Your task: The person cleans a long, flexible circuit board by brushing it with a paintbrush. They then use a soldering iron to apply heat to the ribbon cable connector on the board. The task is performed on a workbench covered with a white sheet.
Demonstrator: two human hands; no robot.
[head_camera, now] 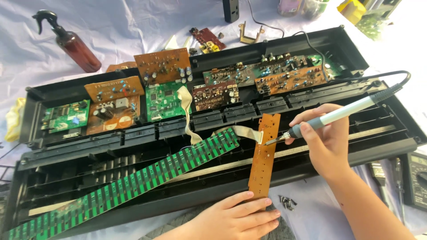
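My right hand (322, 140) grips a grey and white soldering iron (344, 113); its tip touches the upper part of a narrow brown circuit board (263, 155). My left hand (235, 218) lies flat on the near end of that brown board, pressing it down. The board lies across the front of an opened black keyboard case (391, 149). A grey ribbon cable (242, 131) joins the brown board's top to a long green key contact strip (133, 184) that runs diagonally to the lower left.
Several green and brown circuit boards (162, 100) sit in the case's rear. A brown spray bottle (73, 44) stands at the back left. Loose black screws (288, 202) lie near the front edge. A multimeter (416, 178) and small tools (387, 178) are at the right.
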